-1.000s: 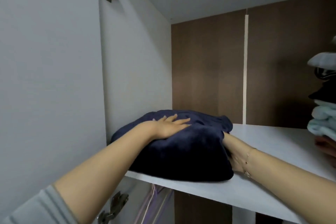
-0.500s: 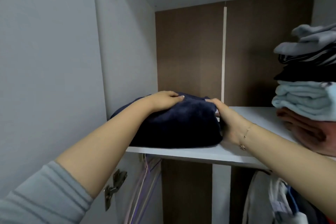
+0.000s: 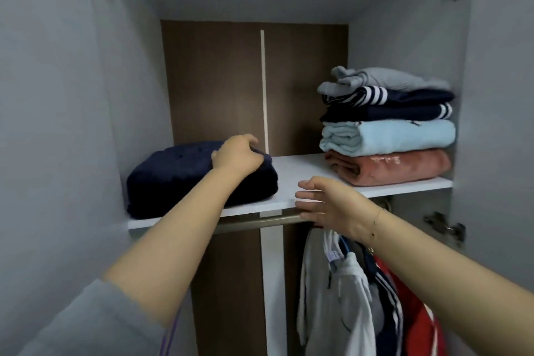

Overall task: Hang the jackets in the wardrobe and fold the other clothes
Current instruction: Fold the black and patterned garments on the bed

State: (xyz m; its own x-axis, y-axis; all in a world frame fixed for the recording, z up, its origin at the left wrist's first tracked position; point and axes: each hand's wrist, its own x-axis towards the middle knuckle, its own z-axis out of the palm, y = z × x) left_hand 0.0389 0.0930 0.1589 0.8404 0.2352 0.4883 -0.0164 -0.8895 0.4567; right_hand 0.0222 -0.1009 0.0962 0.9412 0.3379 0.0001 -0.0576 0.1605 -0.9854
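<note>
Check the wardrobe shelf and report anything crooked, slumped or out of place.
Nothing stands out. The navy folded garment lies flat on the shelf under the left hand; the stack of folded clothes at right sits fairly square.

I count one folded navy garment (image 3: 185,173) at nine o'clock on my shelf (image 3: 303,167), and four folded garments stacked (image 3: 387,127) at two o'clock.
</note>
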